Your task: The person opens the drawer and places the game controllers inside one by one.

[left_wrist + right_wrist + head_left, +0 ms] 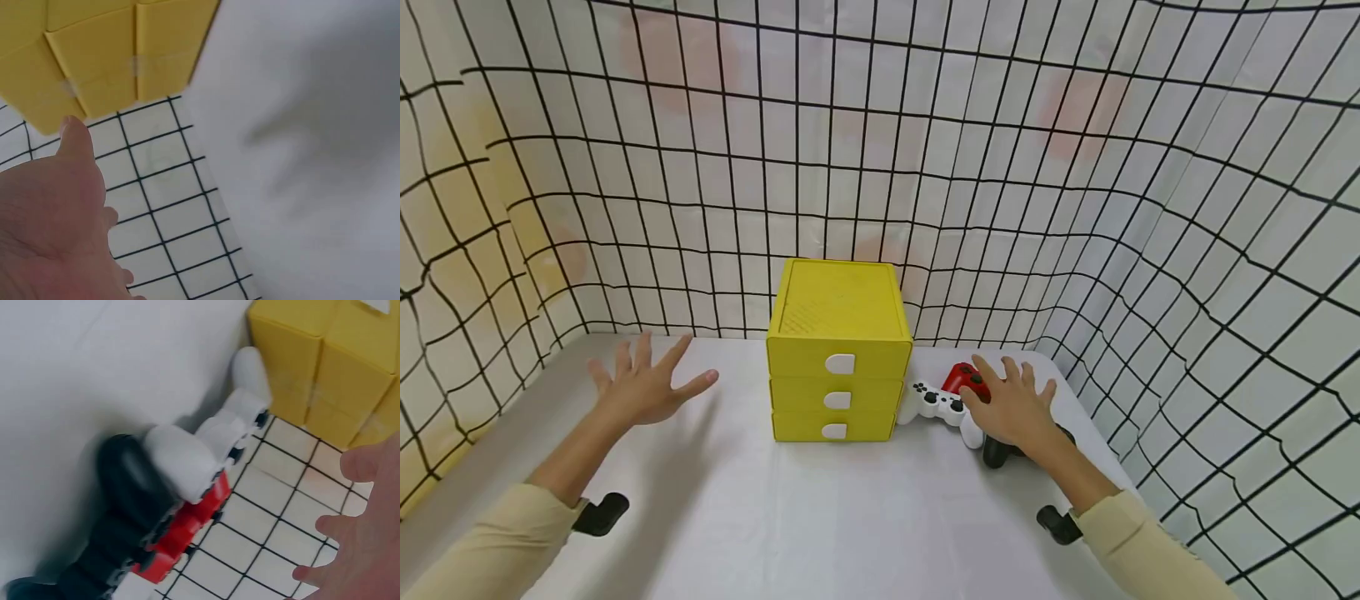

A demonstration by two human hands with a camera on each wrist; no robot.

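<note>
Fingers (674, 352) spread wide on both hands, holding nothing: the left hand (643, 396) hangs over the left part of the white table (820, 525), thumb pointing towards the yellow drawer box (842, 296) but well apart from it, while the right hand (1011, 410) hovers over three game controllers bunched to the right of that box. White controller (943, 407) lies closest to the box, one handle just beside its side wall, though I can't tell whether they touch; red controller (959, 379) sits on the far side, and black controller (995, 454) on the near side, partly hidden under the right arm. I'd judge each controller light, stiff and slightly slippery, its sticks the delicate part, so the sound hold is around a rounded handle. As for the box, standing upright at the far middle, it looks like thin, stiff plastic, not heavy, best taken by both sides, its drawers by their white tabs (839, 363). Farther out come pale sleeves (1131, 533), and beyond the table a black wire grid (830, 107) before white sheeting
</note>
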